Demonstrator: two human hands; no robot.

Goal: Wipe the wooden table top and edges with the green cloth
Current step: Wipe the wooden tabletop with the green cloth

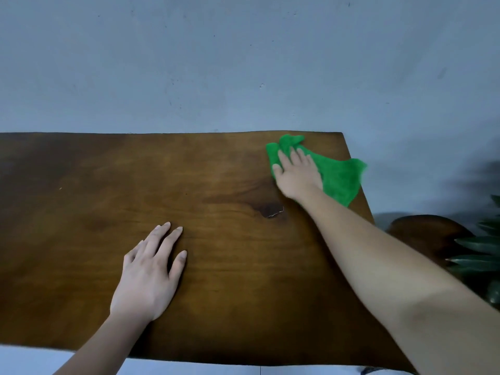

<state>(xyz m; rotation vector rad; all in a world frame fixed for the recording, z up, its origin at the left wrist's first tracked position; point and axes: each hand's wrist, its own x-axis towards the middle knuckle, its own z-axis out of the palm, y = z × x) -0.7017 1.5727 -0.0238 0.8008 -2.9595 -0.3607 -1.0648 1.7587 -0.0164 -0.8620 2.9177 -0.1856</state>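
- currently, your right hand (296,175) lies flat on the green cloth (335,177), fingers straight and slightly spread, palm pressing the fabric onto the wood; nothing is pinched or gripped.
- the green cloth sits at the far right corner of the wooden table (108,185). one bunched end lies just short of the far edge, and a looser flap reaches out past the right edge.
- your left hand (150,272) rests palm down on the bare top, nearer you and left of centre, fingers extended and close together, thumb out to the side. it holds nothing.
- the two hands are well apart.
- the wooden table top is dark brown with visible grain; a dark knot (270,209) with a small pale mark lies between the hands, closer to the right forearm.
- a grey-blue wall (243,63) with small marks stands behind the far edge.
- to the right of the table, a rounded brown wooden object (424,234) and dark green leaves (479,247) are partly in view.
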